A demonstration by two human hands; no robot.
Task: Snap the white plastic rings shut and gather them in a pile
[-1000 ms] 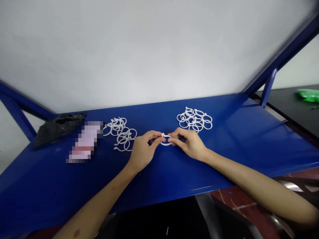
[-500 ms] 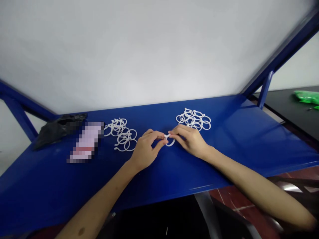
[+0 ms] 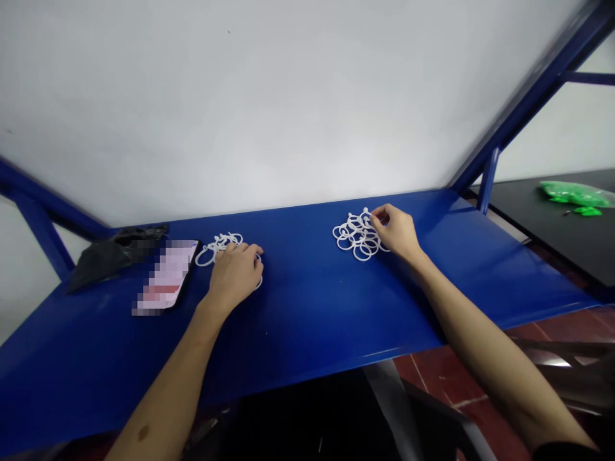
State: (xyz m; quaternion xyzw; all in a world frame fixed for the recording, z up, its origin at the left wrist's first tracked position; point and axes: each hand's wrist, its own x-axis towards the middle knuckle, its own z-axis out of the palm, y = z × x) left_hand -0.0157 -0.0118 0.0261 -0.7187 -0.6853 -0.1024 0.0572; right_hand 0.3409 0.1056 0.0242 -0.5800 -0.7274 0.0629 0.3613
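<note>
Toward the back edge of the blue shelf (image 3: 307,307), my left hand (image 3: 234,274) lies curled over the left pile of white plastic rings (image 3: 216,246); whether it grips one I cannot tell. Well apart, my right hand (image 3: 398,232) pinches a ring at the right pile (image 3: 354,234).

left hand (image 3: 235,272) on the left ring pile (image 3: 218,246); right hand (image 3: 398,232) at the right ring pile (image 3: 354,235); blue shelf (image 3: 307,307)
</note>
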